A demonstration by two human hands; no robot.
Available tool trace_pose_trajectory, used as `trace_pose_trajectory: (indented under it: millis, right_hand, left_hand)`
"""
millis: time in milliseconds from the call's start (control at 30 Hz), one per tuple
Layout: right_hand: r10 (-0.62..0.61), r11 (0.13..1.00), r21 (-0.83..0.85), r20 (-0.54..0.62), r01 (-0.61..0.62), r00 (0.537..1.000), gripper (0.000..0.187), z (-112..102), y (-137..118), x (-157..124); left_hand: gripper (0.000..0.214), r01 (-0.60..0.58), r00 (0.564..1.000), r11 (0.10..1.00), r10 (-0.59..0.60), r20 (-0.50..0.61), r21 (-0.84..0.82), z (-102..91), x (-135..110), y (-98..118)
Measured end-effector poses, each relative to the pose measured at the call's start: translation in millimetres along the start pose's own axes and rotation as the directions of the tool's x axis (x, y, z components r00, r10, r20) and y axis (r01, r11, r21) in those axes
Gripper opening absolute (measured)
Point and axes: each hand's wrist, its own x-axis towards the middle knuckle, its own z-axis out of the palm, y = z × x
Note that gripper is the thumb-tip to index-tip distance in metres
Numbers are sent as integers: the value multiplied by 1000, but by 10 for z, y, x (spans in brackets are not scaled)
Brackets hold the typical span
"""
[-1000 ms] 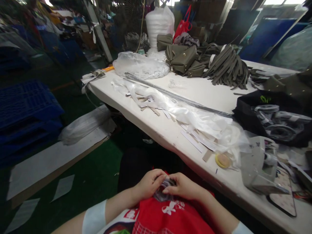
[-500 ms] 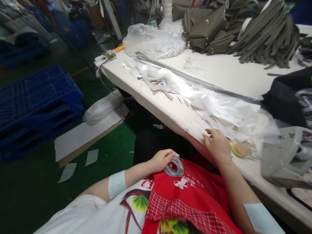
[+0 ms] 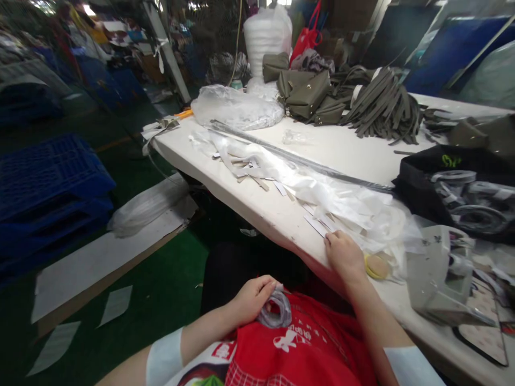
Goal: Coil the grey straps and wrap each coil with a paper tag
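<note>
My left hand (image 3: 257, 297) is closed around a coiled grey strap (image 3: 277, 309), apparently in clear wrapping, resting against the red apron (image 3: 298, 343) at my lap. My right hand (image 3: 344, 256) lies at the table's front edge with its fingers drawn together on the near end of a white paper strip (image 3: 316, 225); the fingertips are partly hidden. More short white and beige strips (image 3: 257, 182) are scattered along the table beside crumpled white sheeting (image 3: 322, 190). A yellow tape roll (image 3: 377, 266) sits just right of my right wrist.
On the white table (image 3: 354, 155) lie olive bags (image 3: 306, 94), a bundle of olive straps (image 3: 386, 107), a clear plastic bag (image 3: 237, 107) and a long dark wrapped rod (image 3: 281, 153). A tape dispenser (image 3: 432, 273) stands at right. Blue pallets (image 3: 52, 182) are stacked on the floor.
My right hand has come down onto the end of a white strip, its fingers closing. My left hand keeps the coil. The view has tilted up and turned right.
</note>
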Motion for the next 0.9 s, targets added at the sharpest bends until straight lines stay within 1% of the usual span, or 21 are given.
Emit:
trace_pose_trajectory:
  millis: [167, 267, 467, 767, 900]
  right_hand:
    - [-30, 999, 22, -60, 31, 998, 26, -5, -5, -56]
    - [-39, 998, 47, -109, 44, 993, 25, 50, -57, -141]
    - [27, 994, 109, -193, -6, 981, 31, 194, -123, -196]
    - [23, 976, 217, -162, 13, 987, 32, 233, 16, -132]
    - [24, 974, 228, -131, 6, 991, 32, 210, 13, -114]
  left_hand:
    - [55, -5, 1000, 1000, 5, -13, -2, -1, -6, 17]
    - [55, -9, 1000, 1000, 9, -10, 8, 1, 7, -19]
    - [54, -19, 1000, 999, 19, -9, 37, 10, 31, -52]
    - [54, -4, 1000, 999, 5, -16, 54, 27, 46, -34]
    - [54, -16, 1000, 998, 17, -11, 53, 31, 53, -14]
